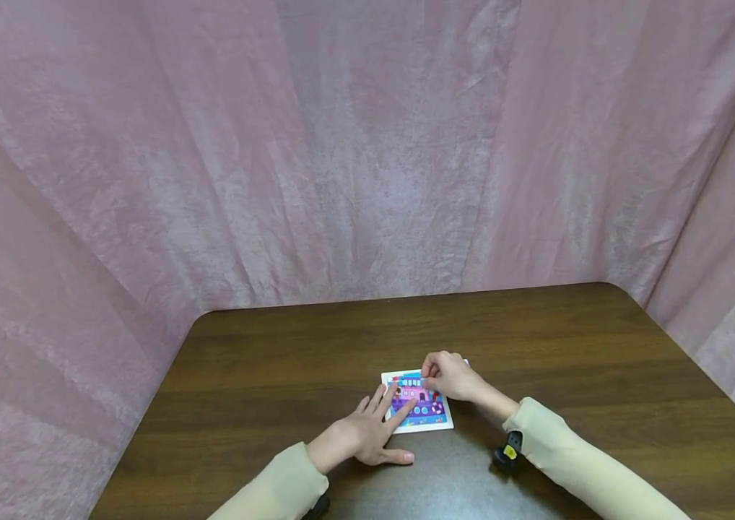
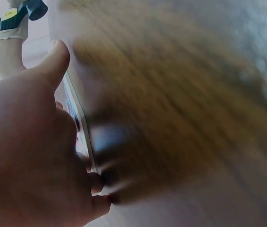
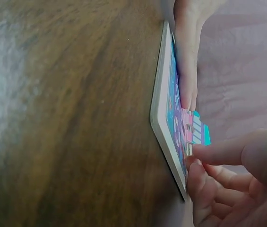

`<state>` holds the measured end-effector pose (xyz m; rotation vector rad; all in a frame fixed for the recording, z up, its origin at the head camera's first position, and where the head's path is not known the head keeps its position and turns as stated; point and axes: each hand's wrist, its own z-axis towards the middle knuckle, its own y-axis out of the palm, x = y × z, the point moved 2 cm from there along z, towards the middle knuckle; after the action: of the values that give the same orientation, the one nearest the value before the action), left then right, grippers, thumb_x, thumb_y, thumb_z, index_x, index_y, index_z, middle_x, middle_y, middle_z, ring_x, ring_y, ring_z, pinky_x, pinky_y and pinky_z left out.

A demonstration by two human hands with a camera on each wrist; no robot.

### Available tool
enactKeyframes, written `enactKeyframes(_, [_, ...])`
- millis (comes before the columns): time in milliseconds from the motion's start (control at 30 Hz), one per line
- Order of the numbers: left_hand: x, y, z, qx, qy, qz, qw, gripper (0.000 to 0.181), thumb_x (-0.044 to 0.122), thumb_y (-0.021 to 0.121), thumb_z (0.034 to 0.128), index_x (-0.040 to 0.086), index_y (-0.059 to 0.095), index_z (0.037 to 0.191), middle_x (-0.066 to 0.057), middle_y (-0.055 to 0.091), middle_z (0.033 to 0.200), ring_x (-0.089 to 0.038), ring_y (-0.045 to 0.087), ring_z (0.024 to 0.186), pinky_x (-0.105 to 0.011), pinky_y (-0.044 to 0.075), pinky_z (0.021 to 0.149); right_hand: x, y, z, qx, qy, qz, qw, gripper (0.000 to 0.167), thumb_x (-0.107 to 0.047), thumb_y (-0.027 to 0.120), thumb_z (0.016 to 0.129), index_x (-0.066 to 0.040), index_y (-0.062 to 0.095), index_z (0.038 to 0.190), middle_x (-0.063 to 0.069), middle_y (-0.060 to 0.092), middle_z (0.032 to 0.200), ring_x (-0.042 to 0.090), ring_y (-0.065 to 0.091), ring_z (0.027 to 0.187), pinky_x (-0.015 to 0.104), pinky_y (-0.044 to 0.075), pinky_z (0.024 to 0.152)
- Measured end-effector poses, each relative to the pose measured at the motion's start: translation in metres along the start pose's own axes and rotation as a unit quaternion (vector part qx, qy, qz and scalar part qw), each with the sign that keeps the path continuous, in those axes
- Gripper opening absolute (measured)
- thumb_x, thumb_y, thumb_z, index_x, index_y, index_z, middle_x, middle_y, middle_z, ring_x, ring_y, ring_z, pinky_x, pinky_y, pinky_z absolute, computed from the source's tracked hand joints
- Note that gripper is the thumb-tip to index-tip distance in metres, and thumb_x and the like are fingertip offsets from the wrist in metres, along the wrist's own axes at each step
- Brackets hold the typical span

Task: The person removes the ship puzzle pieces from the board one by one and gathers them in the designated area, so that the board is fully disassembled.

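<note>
A white-edged picture board [image 1: 422, 427] lies on the table, printed in blue, pink and purple with what looks like a ship. My left hand [image 1: 370, 433] rests with spread fingers on the board's left part, thumb on the table side. At the upper right of the board, my right hand [image 1: 450, 375] pinches a thin flat picture piece [image 3: 198, 131] between thumb and forefinger. This piece has a row of pale windows and teal edges, and it stands tilted up from the board in the right wrist view. The right fingers hide the piece's end.
The brown wooden table [image 1: 276, 347] spreads around the board on all sides. Pink curtains [image 1: 367, 144] hang behind the table and at its sides. A black wrist camera [image 1: 506, 453] with a yellow label sits on the right wrist.
</note>
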<state>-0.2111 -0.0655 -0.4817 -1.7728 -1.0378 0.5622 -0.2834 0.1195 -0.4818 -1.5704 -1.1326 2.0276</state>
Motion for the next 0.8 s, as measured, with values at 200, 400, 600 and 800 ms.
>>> enactKeyframes(200, [0.001,-0.001,-0.003,0.007,0.004,0.012,0.9999,0.089,0.073,0.043,0.0870,0.035,0.002,0.156,-0.009,-0.002,0.164,-0.028,0.004,0.152,-0.043,0.019,0.121,0.002,-0.001,-0.001,0.003,0.002,0.030,0.9996,0.010,-0.002,0.073,0.078,-0.006,0.064,0.077,0.000,0.066,0.067,0.005,0.055,0.059,0.020,0.043,0.054])
enactKeyframes(400, [0.003,0.000,-0.004,0.016,-0.012,0.040,0.9990,0.088,0.075,0.040,0.0862,0.036,0.004,0.156,-0.006,-0.002,0.164,-0.026,0.005,0.152,-0.041,0.020,0.120,0.005,-0.002,0.001,0.003,0.008,0.078,0.9969,0.006,0.001,0.069,0.080,-0.003,0.065,0.080,0.003,0.066,0.068,0.006,0.056,0.061,0.021,0.044,0.056])
enactKeyframes(600, [0.003,0.001,-0.003,0.009,-0.017,0.039,0.9991,0.089,0.076,0.039,0.0855,0.036,0.002,0.155,-0.006,-0.004,0.164,-0.026,0.004,0.152,-0.041,0.020,0.121,0.006,-0.007,-0.003,-0.013,0.032,0.125,0.9916,0.004,-0.002,0.067,0.084,0.000,0.064,0.085,0.006,0.065,0.069,0.010,0.056,0.060,0.023,0.045,0.052])
enactKeyframes(800, [0.004,0.003,-0.002,0.011,-0.016,0.037,0.9991,0.089,0.077,0.038,0.0852,0.037,0.001,0.155,-0.007,-0.004,0.164,-0.026,0.003,0.152,-0.041,0.019,0.121,0.013,-0.014,-0.006,-0.023,0.058,0.162,0.9848,0.008,-0.005,0.066,0.087,0.002,0.064,0.091,0.011,0.065,0.072,0.015,0.058,0.063,0.027,0.047,0.053])
